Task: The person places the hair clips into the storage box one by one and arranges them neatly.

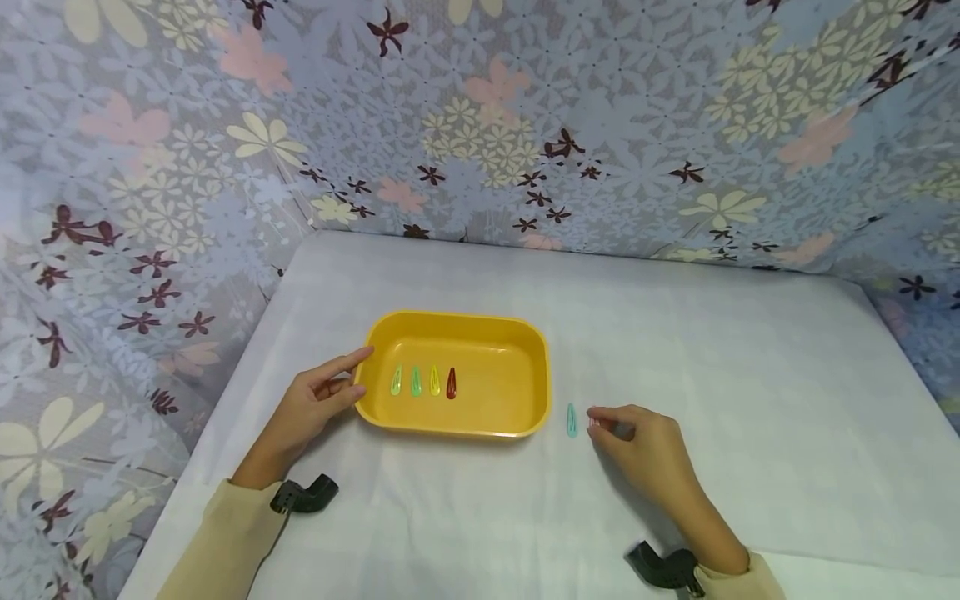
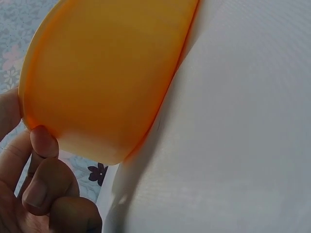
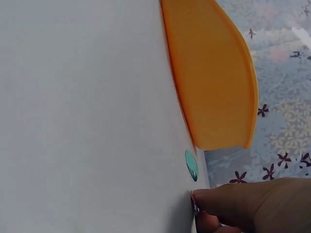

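A yellow tray [image 1: 480, 435] stands on the white cloth, with several snap hair clips in a row inside: green ones [image 1: 416, 381], a yellow one [image 1: 435, 380] and a dark red one [image 1: 452, 383]. At the tray's left end my left hand [image 1: 318, 404] grips the rim between thumb and fingers. My right hand [image 1: 645, 446] pinches a small pink hair clip [image 1: 592, 419] by the cloth, right of the tray; fingertips cover most of it. Between that hand and the tray lies a teal hair clip [image 1: 572, 420], also seen in the right wrist view.
White cloth [image 1: 712, 350] covers the table. Flowered fabric [image 1: 480, 125] hangs behind it and along the left side. Both wrists wear black camera mounts [image 1: 303, 495].
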### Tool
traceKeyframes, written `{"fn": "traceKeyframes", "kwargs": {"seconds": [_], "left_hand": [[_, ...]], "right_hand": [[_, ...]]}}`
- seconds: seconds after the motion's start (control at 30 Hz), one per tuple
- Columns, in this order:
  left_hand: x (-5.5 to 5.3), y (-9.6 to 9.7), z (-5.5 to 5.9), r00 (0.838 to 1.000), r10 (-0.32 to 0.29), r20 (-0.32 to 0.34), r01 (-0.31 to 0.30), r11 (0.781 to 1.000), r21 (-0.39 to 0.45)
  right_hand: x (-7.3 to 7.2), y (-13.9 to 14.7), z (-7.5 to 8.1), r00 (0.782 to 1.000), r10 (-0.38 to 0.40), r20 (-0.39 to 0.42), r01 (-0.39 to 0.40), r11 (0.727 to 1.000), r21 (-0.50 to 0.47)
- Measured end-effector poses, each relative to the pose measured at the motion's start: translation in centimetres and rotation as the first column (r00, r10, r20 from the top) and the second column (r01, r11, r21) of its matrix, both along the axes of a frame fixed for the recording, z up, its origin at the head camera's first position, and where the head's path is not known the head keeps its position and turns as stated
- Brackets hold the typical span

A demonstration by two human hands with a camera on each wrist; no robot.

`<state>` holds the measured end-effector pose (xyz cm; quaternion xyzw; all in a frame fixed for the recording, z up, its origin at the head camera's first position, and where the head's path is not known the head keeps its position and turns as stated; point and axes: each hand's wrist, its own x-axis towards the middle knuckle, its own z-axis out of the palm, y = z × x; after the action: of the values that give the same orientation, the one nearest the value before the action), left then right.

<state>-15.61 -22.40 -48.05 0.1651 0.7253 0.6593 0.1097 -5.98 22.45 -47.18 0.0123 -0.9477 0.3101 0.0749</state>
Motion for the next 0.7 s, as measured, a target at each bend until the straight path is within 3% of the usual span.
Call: {"fn": "traceKeyframes", "kwargs": {"seconds": [0.3, 0.7], "left_hand": [[0.0, 0.0, 0.1, 1.0, 0.011, 0.024, -0.011, 1.0, -0.007], [0.0, -0.1, 0.1, 1.0, -0.009, 0.001, 0.009, 1.0, 0.009]], "right_hand": [[-0.2, 0.2, -0.1, 0.996, -0.04, 0.081, 0.047, 0.996, -0.08], [-0.3, 1.0, -0.3, 0.99, -0.041, 0.137, 0.07, 0.975, -0.211]]}}
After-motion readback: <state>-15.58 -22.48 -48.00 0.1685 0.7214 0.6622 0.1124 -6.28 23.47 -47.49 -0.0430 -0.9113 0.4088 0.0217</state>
